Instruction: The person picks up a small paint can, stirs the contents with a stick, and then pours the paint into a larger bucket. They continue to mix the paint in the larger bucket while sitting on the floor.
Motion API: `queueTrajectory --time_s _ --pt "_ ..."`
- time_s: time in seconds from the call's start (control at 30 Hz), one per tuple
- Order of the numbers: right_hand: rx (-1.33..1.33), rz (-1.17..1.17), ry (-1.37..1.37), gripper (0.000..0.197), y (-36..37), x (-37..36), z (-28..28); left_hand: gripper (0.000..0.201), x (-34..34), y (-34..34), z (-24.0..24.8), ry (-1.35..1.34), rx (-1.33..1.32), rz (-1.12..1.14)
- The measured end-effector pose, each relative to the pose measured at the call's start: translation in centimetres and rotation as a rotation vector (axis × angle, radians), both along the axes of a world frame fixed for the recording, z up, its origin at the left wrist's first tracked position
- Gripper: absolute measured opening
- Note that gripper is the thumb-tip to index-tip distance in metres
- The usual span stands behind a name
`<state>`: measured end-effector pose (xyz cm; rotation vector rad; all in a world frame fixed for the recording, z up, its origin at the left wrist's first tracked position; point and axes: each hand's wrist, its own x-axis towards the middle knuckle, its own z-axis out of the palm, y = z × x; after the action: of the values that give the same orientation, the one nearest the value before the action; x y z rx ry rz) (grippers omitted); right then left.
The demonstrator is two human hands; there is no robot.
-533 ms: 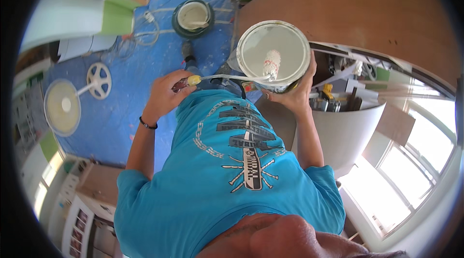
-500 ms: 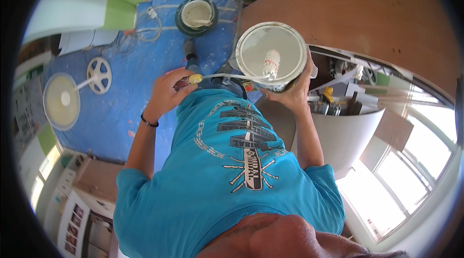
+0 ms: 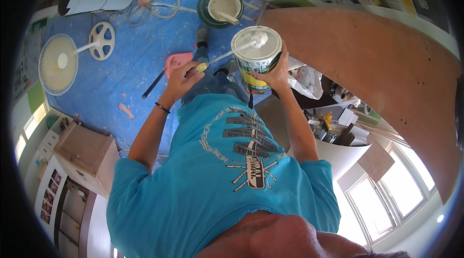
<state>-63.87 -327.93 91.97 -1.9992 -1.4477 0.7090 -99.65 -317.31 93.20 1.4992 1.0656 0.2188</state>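
Head view: open paint can (image 3: 256, 55) is clasped from the side by the right hand (image 3: 278, 72), raised before the chest; brush handle (image 3: 205, 66) is pinched in the left hand (image 3: 183, 76), bristles resting on the can's rim; second paint can (image 3: 224, 6) stands on blue floor sheet (image 3: 121, 74)

A white pedestal fan (image 3: 60, 62) lies on the blue tarp (image 3: 121, 79) near an open paint bucket (image 3: 223, 6).

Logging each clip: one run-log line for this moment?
left hand: grips brush handle | right hand: holds white paint can | brush head: in can | below: blue tarp
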Motion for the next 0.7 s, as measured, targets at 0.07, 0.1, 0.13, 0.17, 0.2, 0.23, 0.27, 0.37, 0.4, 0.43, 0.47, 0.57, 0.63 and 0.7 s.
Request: queueTrajectory --time_s 0.07,0.1,0.13,0.17,0.2,0.23,0.27,0.37,0.4,0.43,0.47,0.57,0.63,0.7 --pt "-0.038 -0.016 -0.009 0.151 1.4 0.2 -1.5 0.034 -0.1 0.5 -1.8 -0.019 -0.018 0.053" --pt "-0.058 -0.026 -0.014 0.151 2.2 0.3 -2.2 0.034 -0.1 0.9 -2.9 -0.061 -0.013 0.085" --pt "-0.053 -0.016 -0.015 0.151 3.1 0.6 -2.8 0.033 -0.1 1.4 -4.1 -0.053 -0.005 0.111" --pt "-0.047 -0.015 -0.016 0.151 4.0 1.0 -3.4 0.033 0.0 1.9 -5.4 -0.074 0.013 0.144" --pt "-0.030 -0.006 -0.022 0.151 5.0 1.4 -3.9 0.032 0.0 2.6 -6.7 -0.086 -0.006 0.187" --pt "-0.030 -0.008 -0.021 0.151 6.1 1.7 -4.5 0.032 -0.1 3.3 -7.9 -0.088 -0.006 0.212" --pt "-0.040 -0.010 -0.031 0.150 7.0 2.1 -5.0 0.032 -0.2 3.8 -9.1 -0.078 -0.046 0.245" --pt "-0.145 0.020 0.001 0.148 9.9 3.0 -6.1 0.033 -0.4 5.4 -11.8 -0.076 -0.105 0.325" --pt "-0.173 0.061 -0.024 0.145 11.0 3.3 -6.5 0.033 -0.4 5.8 -12.4 -0.072 -0.147 0.350" --pt "-0.218 0.066 0.001 0.145 12.0 3.4 -7.0 0.035 -0.3 6.3 -13.0 -0.044 -0.103 0.340" --pt "-0.245 0.074 0.017 0.145 12.8 3.3 -7.4 0.036 -0.3 6.7 -13.4 -0.005 -0.096 0.328" --pt "-0.292 0.111 0.020 0.145 15.2 3.2 -8.6 0.038 0.0 7.9 -14.1 -0.038 -0.130 0.380" --pt "-0.321 0.129 0.017 0.144 16.5 3.3 -9.2 0.038 0.0 8.6 -14.3 -0.016 -0.130 0.375" --pt "-0.359 0.133 0.023 0.142 17.8 3.4 -9.6 0.037 -0.2 9.4 -14.3 0.104 -0.087 0.297"
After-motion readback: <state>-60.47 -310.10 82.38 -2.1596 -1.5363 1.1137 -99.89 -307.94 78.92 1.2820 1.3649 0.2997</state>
